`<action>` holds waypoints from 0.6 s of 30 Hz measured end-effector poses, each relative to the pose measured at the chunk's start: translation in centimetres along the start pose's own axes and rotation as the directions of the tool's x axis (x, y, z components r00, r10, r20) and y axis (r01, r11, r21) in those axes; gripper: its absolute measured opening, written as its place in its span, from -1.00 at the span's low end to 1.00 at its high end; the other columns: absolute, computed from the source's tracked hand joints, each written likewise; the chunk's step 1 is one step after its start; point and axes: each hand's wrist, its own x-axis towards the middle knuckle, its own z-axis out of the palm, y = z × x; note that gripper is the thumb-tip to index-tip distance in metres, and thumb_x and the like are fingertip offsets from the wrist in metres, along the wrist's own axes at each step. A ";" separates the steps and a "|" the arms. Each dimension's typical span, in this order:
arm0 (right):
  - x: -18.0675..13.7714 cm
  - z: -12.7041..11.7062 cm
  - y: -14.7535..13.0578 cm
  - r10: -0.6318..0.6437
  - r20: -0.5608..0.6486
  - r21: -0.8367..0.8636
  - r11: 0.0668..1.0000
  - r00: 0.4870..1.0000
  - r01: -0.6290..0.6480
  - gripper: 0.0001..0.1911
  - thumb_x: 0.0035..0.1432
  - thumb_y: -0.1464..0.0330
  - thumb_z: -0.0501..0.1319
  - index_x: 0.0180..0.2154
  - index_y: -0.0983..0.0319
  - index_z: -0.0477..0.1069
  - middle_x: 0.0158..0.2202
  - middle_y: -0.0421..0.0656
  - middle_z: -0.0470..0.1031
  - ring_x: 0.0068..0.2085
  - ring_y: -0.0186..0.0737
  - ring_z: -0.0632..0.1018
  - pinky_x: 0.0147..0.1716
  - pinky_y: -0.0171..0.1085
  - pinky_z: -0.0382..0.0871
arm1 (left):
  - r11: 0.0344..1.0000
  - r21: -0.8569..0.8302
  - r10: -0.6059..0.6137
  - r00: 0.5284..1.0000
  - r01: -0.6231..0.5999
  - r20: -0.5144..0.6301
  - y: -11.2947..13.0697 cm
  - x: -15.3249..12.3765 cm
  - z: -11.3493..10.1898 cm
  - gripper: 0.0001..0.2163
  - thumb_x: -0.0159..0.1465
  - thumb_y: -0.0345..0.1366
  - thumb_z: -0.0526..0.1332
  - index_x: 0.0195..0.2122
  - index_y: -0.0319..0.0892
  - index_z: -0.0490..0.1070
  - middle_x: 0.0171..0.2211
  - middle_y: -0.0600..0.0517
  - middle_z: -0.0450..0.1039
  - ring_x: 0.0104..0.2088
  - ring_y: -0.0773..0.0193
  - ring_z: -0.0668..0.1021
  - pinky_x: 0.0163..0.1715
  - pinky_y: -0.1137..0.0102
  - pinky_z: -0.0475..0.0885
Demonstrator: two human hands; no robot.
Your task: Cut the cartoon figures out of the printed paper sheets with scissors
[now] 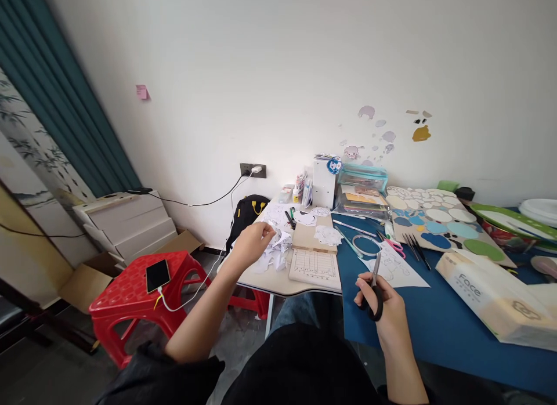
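Observation:
My right hand (383, 312) grips black-handled scissors (375, 289), blades pointing up, above the blue table cover (435, 324) near its front edge. Just beyond the blades lies a white printed sheet (398, 270). My left hand (252, 242) reaches out over a pile of white paper scraps (275, 254) at the left end of the beige table (282, 283), its fingers curled down onto the scraps; whether they pinch one is unclear. A beige pad with a printed grid (314, 264) lies between the hands.
A tissue pack (487, 295) lies at the right. A board with coloured paper ovals (435, 219), pens, pink scissors (394, 243), boxes and bottles crowd the back. A red stool (130, 289) with a charging phone (157, 274) stands left, beside a cardboard box and white drawers.

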 end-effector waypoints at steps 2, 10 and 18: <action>-0.1 -0.1 0.0 -0.002 -0.013 0.020 1.000 1.000 0.003 -0.64 -0.17 0.10 0.40 -0.41 0.22 0.44 -0.71 -0.24 0.38 -0.60 -0.26 0.37 -0.55 -0.30 0.31 | 0.998 0.002 -0.065 0.998 0.065 -0.008 0.3 1.7 0.4 -0.81 0.27 -0.27 0.08 -0.36 -0.23 0.43 -0.35 -0.05 0.49 -0.30 0.16 0.52 -0.36 0.34 0.34; 0.7 -5.4 -1.5 -0.049 -0.193 -0.151 0.988 0.980 0.020 -0.66 -0.17 0.15 0.39 -0.35 0.20 0.47 -0.70 -0.24 0.41 -0.58 -0.20 0.42 -0.53 -0.25 0.35 | 0.984 -0.036 -0.179 0.974 0.176 -0.140 0.2 2.1 1.3 -0.81 0.22 -0.39 0.08 -0.29 -0.18 0.49 -0.32 -0.09 0.51 -0.27 0.08 0.52 -0.38 0.33 0.30; 7.7 -11.4 -3.4 -0.042 -0.310 -0.671 0.717 0.950 -0.187 -0.74 -0.14 0.26 0.34 -0.34 0.22 0.48 -0.77 -0.14 0.46 -0.60 0.09 0.54 -0.63 -0.18 0.28 | 0.948 -0.269 0.146 0.983 -0.173 -0.115 5.5 -4.2 5.7 -0.84 0.25 -0.36 0.06 -0.24 -0.16 0.43 -0.45 0.05 0.45 -0.44 0.29 0.48 -0.41 0.45 0.35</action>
